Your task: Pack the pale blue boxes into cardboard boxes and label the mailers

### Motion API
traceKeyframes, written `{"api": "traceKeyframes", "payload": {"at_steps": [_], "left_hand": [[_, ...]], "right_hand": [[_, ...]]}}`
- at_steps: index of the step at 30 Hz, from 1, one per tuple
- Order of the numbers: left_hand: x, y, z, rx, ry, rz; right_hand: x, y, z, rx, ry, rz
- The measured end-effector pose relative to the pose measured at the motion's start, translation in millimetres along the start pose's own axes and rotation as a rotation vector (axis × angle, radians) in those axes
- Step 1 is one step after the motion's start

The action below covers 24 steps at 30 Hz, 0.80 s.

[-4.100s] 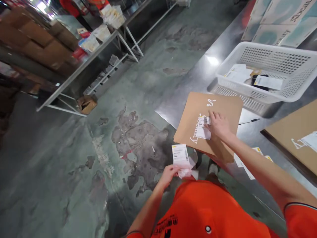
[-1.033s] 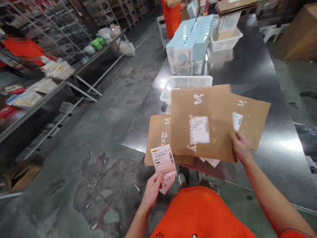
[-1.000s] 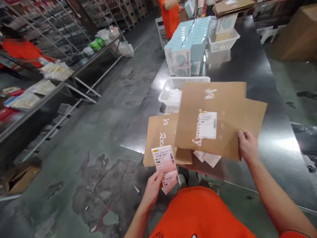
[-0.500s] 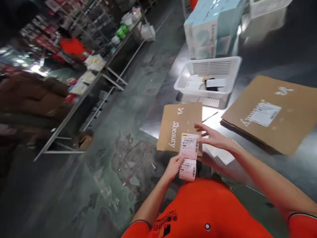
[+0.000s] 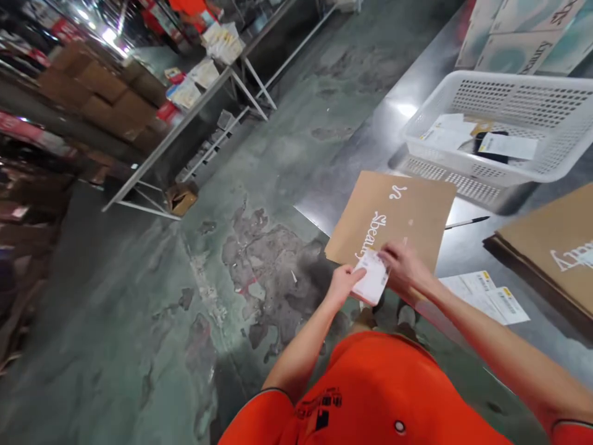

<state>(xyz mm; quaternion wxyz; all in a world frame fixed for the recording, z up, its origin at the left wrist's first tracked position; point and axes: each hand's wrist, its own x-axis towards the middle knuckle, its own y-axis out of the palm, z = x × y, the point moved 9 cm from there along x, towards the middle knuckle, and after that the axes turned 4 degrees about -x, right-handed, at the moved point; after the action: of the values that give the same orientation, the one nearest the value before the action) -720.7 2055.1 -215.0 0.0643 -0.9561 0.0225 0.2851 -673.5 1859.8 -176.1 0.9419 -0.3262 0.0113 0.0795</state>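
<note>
Several white printed shipping labels (image 5: 372,283), folded into a small stack, are held in front of my body. My left hand (image 5: 341,284) grips their left edge, thumb on top. At the upper right corner, my right hand (image 5: 406,266) has its fingers closed on the labels; the fingertips are slightly blurred. Just beyond both hands lies a flat brown cardboard box (image 5: 417,213) with white lettering, partly covered by the labels and my right hand. More labels (image 5: 486,293) lie on the metal table (image 5: 356,151), right of my right forearm.
A white plastic basket (image 5: 523,172) holding papers stands behind the box. A pen (image 5: 467,222) lies beside the box. More flat cardboard (image 5: 546,238) is at the right; printed boxes (image 5: 507,49) are stacked behind. Another bench (image 5: 185,114) stands across the floor.
The hanging strip of labels is now folded up into a stack. My right hand has gone from spread fingers to closed on its corner. The view has shifted closer to the table.
</note>
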Motion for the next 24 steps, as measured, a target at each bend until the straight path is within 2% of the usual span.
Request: {"api": "traceKeyframes", "payload": {"at_steps": [3,6,8,10,13,16,18,20,22,23,24], "left_hand": [[-10.7,-16.0,55.5,-0.031,-0.173,0.09],[-33.9,-41.4,110.9,-0.001,-0.318,0.158],[-43.4,-64.0,130.7,0.015,-0.344,0.142],[-38.1,-87.5,124.6,-0.031,-0.259,0.056],[-8.2,-108.6,76.7,-0.092,0.001,-0.07],[24.6,-99.3,32.6,-0.034,0.149,-0.07],[36.6,-86.6,21.7,0.016,0.15,-0.047],[38.3,-78.2,20.3,0.07,0.133,-0.041],[33.7,-75.2,20.8,0.123,0.136,-0.037],[30.6,-74.7,21.0,0.145,0.143,-0.032],[27.4,-74.1,21.1,0.163,0.15,-0.024]], "right_hand": [[46.5,-23.7,-22.6,-0.303,0.028,-0.113],[72.6,-26.9,-34.5,-0.648,0.08,-0.034],[75.4,-24.9,-33.1,-0.751,0.108,-0.034],[74.6,-15.6,-25.3,-0.751,0.087,-0.059],[78.8,13.1,-18.2,-0.707,0.026,-0.04],[82.5,32.6,-21.1,-0.716,0.027,-0.097],[73.6,48.4,-17.5,-0.72,-0.056,-0.082],[48.2,72.6,-5.9,-0.678,-0.245,0.037],[7.8,93.2,7.8,-0.574,-0.454,0.186],[-12.0,95.7,11.2,-0.514,-0.517,0.227],[-26.5,89.6,9.5,-0.466,-0.517,0.216]]}}
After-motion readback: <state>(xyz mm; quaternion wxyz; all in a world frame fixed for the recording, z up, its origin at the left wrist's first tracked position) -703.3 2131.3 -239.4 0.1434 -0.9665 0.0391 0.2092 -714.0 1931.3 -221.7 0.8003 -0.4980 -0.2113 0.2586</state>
